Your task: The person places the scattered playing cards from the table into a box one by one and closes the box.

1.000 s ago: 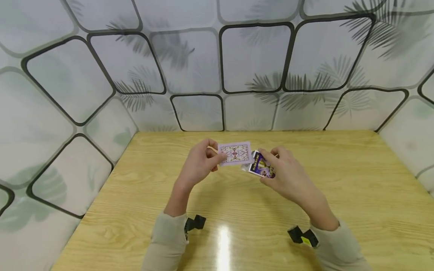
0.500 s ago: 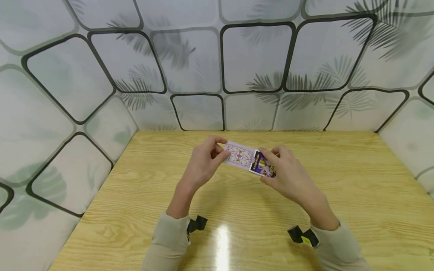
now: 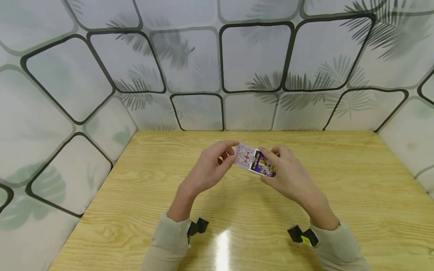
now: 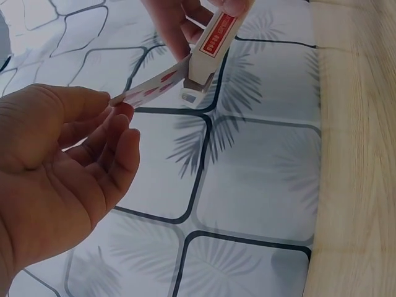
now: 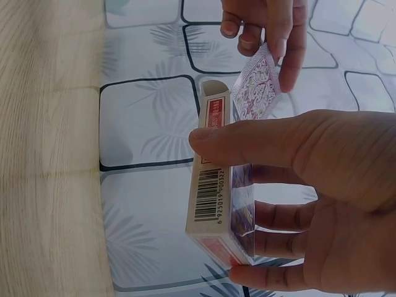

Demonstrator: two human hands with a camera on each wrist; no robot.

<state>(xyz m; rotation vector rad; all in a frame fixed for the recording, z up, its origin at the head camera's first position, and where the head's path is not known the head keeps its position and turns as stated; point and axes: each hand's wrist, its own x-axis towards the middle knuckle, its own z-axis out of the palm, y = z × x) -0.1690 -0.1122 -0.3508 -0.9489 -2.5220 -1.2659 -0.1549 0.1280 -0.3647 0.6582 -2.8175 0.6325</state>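
My left hand (image 3: 214, 165) pinches the outer end of a playing card (image 3: 244, 155) between thumb and fingers. Its patterned back faces up in the head view, and red pips show on its underside in the left wrist view. The card's other end is inside the open end of a purple card box (image 3: 262, 165). My right hand (image 3: 292, 175) grips that box, thumb on one narrow side and fingers on the other. A barcode and a red label show on the box's side (image 5: 210, 192) in the right wrist view. Both hands are above the table.
A light wooden table (image 3: 135, 210) lies below the hands. Behind it and at both sides stand pale walls (image 3: 254, 56) with dark outlines and leaf prints. Small black devices (image 3: 303, 236) sit at both sleeve cuffs.
The card was first beside the box's opening, then tilted in line with it. My left hand has moved right, and less of the card shows outside the box. The right hand stays put.
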